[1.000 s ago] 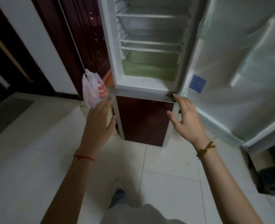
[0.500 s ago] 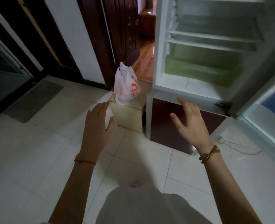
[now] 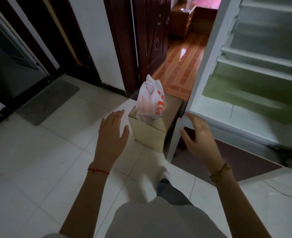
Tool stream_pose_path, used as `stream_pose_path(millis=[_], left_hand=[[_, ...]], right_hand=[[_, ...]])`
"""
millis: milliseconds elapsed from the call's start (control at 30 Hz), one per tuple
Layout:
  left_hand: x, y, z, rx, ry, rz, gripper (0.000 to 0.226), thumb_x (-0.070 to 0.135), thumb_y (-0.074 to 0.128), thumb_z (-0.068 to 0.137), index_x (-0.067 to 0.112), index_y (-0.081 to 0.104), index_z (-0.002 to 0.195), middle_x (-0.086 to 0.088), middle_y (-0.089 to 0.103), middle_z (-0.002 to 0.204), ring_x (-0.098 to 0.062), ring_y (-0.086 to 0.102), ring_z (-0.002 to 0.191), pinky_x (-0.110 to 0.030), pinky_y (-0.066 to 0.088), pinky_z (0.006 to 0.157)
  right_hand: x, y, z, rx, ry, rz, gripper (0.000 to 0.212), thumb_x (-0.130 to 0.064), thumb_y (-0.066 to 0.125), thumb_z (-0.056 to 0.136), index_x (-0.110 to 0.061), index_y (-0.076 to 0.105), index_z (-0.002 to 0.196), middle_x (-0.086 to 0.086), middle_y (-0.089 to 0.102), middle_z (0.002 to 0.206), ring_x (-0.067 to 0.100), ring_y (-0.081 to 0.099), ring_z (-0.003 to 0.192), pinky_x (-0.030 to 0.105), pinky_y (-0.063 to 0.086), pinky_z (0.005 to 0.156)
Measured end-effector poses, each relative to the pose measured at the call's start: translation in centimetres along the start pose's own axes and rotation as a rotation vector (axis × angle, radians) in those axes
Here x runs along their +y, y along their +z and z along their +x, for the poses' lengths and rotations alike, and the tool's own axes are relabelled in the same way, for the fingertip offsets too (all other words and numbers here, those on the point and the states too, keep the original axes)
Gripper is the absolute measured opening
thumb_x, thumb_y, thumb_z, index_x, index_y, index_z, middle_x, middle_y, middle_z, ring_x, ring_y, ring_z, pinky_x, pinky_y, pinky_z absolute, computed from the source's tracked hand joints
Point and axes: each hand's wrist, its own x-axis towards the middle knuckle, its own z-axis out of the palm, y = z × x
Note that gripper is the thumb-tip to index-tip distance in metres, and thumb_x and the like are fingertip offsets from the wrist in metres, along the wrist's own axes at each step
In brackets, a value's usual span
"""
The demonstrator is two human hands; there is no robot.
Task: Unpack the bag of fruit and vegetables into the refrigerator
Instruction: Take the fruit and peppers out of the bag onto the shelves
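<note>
A white plastic bag (image 3: 149, 102) with orange print stands upright on a small pale box-like stool (image 3: 150, 136) just left of the refrigerator (image 3: 205, 69). The refrigerator's upper compartment is open, with bare shelves and a green drawer (image 3: 241, 93) at the bottom. My left hand (image 3: 112, 134) is held out with fingers apart, a short way to the left of and below the bag, not touching it. My right hand (image 3: 200, 140) is spread in front of the refrigerator's lower left corner and holds nothing. What the bag contains is hidden.
A dark wooden door (image 3: 152, 40) stands open behind the stool onto a room with a reddish floor (image 3: 181, 66). A grey mat (image 3: 47, 100) lies on the white tiles at the left. My foot in a white shoe (image 3: 152, 179) is forward below the stool.
The view has swung left and closer to the bag. Both hands have shifted left with it, the right one off the refrigerator's hinge corner; the bag has stayed on the stool.
</note>
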Motion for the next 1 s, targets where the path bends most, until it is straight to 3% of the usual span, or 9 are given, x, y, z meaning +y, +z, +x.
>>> stream_pose_path(millis=[167, 233, 300, 433, 533, 800, 1000], left_hand=[[-0.4, 1.8, 5.9, 0.021, -0.029, 0.003, 0.047, 0.021, 0.052, 0.099, 0.010, 0.042, 0.144, -0.011, 0.048, 0.146, -0.024, 0.041, 0.138, -0.046, 0.028, 0.119], [-0.2, 2.2, 8.3, 0.038, -0.043, -0.006, 0.048, 0.021, 0.053, 0.099, 0.009, 0.042, 0.144, -0.012, 0.048, 0.146, -0.025, 0.042, 0.138, -0.045, 0.030, 0.118], [-0.3, 2.7, 10.5, 0.055, -0.059, -0.003, 0.048, 0.021, 0.053, 0.099, 0.009, 0.042, 0.145, -0.011, 0.048, 0.146, -0.024, 0.041, 0.138, -0.035, 0.027, 0.117], [-1.0, 3.9, 14.5, 0.067, -0.099, 0.029, 0.047, 0.021, 0.053, 0.099, 0.008, 0.044, 0.143, -0.011, 0.050, 0.145, -0.025, 0.044, 0.136, -0.027, 0.025, 0.111], [-1.4, 4.9, 17.2, 0.064, -0.113, 0.010, 0.046, 0.021, 0.053, 0.099, 0.008, 0.045, 0.143, -0.012, 0.052, 0.143, -0.024, 0.046, 0.134, -0.026, 0.027, 0.109], [-4.0, 7.9, 25.3, 0.025, -0.097, -0.005, 0.046, 0.023, 0.053, 0.098, 0.010, 0.047, 0.142, -0.010, 0.054, 0.142, -0.022, 0.049, 0.131, -0.027, 0.031, 0.108], [-6.5, 10.5, 31.0, -0.016, -0.051, 0.022, 0.040, 0.025, 0.054, 0.096, 0.012, 0.054, 0.134, -0.008, 0.061, 0.130, -0.020, 0.056, 0.119, -0.031, 0.045, 0.100]], right_hand=[[1.4, 1.7, 7.2, -0.012, -0.071, 0.034, 0.049, -0.027, 0.060, 0.094, -0.007, 0.046, 0.137, 0.010, 0.055, 0.130, 0.023, 0.048, 0.123, 0.021, 0.032, 0.103], [1.4, 1.9, 10.2, 0.011, -0.115, 0.047, 0.040, -0.019, 0.062, 0.093, -0.010, 0.050, 0.130, 0.011, 0.058, 0.117, 0.025, 0.054, 0.109, 0.024, 0.039, 0.095], [1.3, 2.1, 12.9, -0.005, -0.135, 0.065, 0.033, -0.018, 0.060, 0.093, -0.016, 0.050, 0.124, 0.010, 0.057, 0.110, 0.026, 0.055, 0.102, 0.031, 0.046, 0.090], [2.0, 3.4, 17.5, 0.005, -0.169, 0.100, 0.045, -0.019, 0.058, 0.096, -0.005, 0.045, 0.138, 0.014, 0.054, 0.132, 0.024, 0.050, 0.120, 0.033, 0.043, 0.102], [3.2, 5.0, 21.2, -0.023, -0.168, 0.085, 0.046, -0.028, 0.053, 0.098, -0.010, 0.043, 0.140, 0.010, 0.051, 0.136, 0.022, 0.049, 0.125, 0.031, 0.042, 0.102], [5.0, 8.8, 30.7, -0.052, -0.100, 0.073, 0.048, -0.040, 0.046, 0.097, -0.014, 0.046, 0.138, 0.006, 0.052, 0.138, 0.020, 0.049, 0.129, 0.037, 0.043, 0.107], [5.8, 12.5, 36.6, -0.056, -0.014, 0.095, 0.044, -0.031, 0.057, 0.096, -0.014, 0.050, 0.135, 0.007, 0.055, 0.133, 0.021, 0.051, 0.125, 0.037, 0.045, 0.103]])
